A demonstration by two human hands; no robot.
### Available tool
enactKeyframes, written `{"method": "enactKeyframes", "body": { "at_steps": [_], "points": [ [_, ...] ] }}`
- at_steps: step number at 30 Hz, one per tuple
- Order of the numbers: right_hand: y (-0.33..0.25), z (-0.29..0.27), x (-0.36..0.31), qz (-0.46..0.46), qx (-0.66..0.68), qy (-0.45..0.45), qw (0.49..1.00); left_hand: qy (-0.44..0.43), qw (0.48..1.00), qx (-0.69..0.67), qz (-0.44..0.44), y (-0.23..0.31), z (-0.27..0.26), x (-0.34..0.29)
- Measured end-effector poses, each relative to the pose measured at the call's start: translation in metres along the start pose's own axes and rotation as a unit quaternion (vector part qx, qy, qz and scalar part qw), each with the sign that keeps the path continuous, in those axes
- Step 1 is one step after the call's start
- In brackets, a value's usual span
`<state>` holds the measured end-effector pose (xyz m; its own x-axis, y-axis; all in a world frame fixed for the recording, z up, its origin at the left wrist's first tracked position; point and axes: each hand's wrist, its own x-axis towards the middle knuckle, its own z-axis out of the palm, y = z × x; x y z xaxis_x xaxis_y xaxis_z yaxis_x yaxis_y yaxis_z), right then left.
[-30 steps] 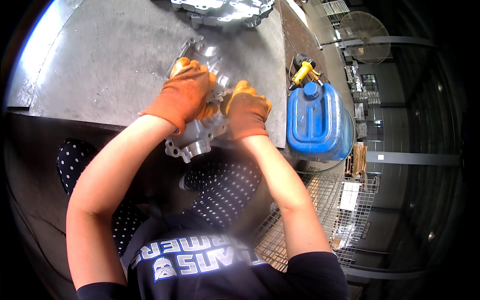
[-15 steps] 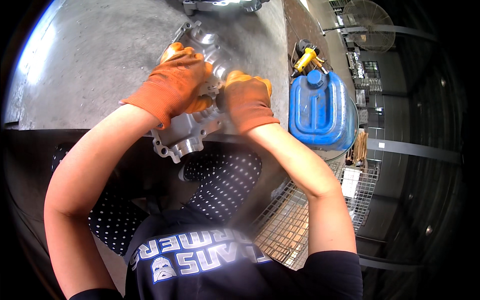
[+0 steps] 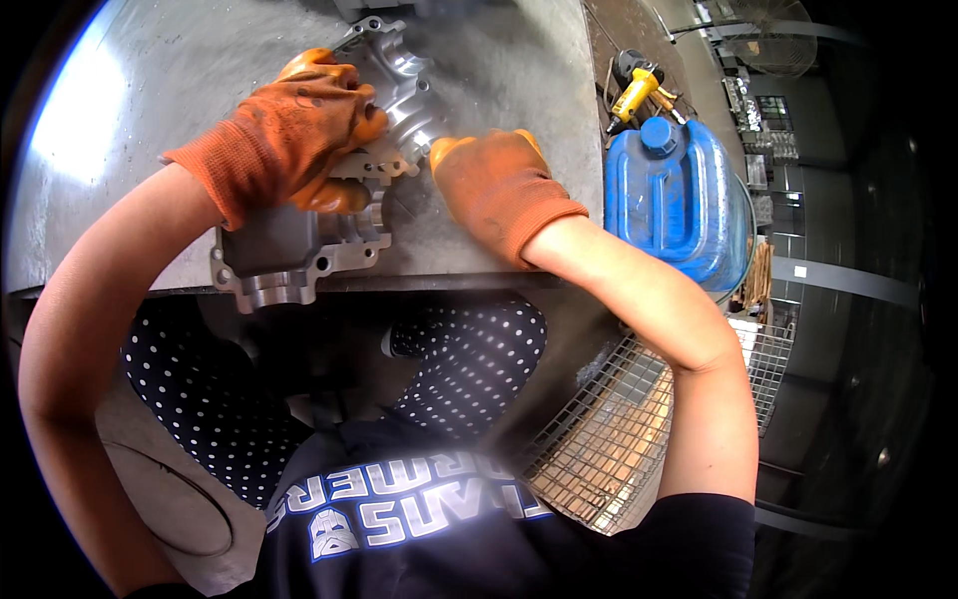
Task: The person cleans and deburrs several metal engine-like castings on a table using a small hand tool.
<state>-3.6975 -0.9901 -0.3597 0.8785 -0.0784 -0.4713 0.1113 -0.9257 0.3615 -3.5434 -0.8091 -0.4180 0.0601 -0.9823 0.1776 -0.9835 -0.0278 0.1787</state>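
Note:
A silver-grey cast metal engine housing (image 3: 274,248), with machined semicircular saddles and bolt holes, lies on the metal table near its front edge. My left hand (image 3: 304,130), in an orange coated work glove, is closed over the housing's middle and left side, hiding part of it. The thumb presses beside the lower saddles. Just right of the housing is my right hand (image 3: 499,190), gloved alike and slightly blurred. Its fingers are curled into a fist facing away from me, so anything inside them is hidden. A small gap of table shows between this fist and the housing.
The grey metal table (image 3: 160,105) spreads beneath the work. Another metal part (image 3: 399,8) is cut off at the far edge. To the right stand a blue jerrycan (image 3: 654,200) and a yellow-bodied power tool (image 3: 637,95). A wire mesh basket (image 3: 599,439) sits low right.
My left hand and the housing have shifted left across the table. My right hand, over the housing's right edge before, is now apart from it. The whole view has shifted slightly.

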Motion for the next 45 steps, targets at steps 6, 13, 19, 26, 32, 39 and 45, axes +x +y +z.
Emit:
{"method": "enactKeyframes", "body": {
  "at_steps": [6, 13, 19, 26, 32, 39, 45],
  "points": [
    [0.01, -0.001, 0.009, -0.064, 0.101, -0.02, 0.993, 0.043, 0.994, 0.035, 0.092, -0.023, -0.006, 0.002],
    [0.033, 0.0, 0.016, -0.173, 0.177, -0.005, 0.969, -0.042, 0.995, 0.018, 0.093, -0.046, 0.002, 0.002],
    [0.052, -0.005, 0.017, -0.201, 0.272, -0.049, 0.94, -0.008, 0.992, 0.006, 0.125, -0.049, -0.001, 0.004],
    [0.042, 0.021, 0.006, -0.245, 0.614, 0.0, 0.75, 0.014, 0.993, 0.024, 0.114, -0.038, -0.008, 0.007],
    [0.017, 0.041, -0.033, -0.011, 0.816, 0.116, 0.566, 0.061, 0.988, 0.089, -0.113, 0.003, 0.008, -0.017],
    [-0.059, 0.044, -0.096, 0.116, 0.785, 0.264, 0.548, 0.313, 0.893, -0.143, -0.289, 0.046, -0.024, -0.012],
    [-0.098, 0.055, -0.093, 0.229, 0.757, 0.322, 0.521, 0.169, 0.968, 0.029, -0.183, 0.011, -0.015, -0.092]
  ]
}}
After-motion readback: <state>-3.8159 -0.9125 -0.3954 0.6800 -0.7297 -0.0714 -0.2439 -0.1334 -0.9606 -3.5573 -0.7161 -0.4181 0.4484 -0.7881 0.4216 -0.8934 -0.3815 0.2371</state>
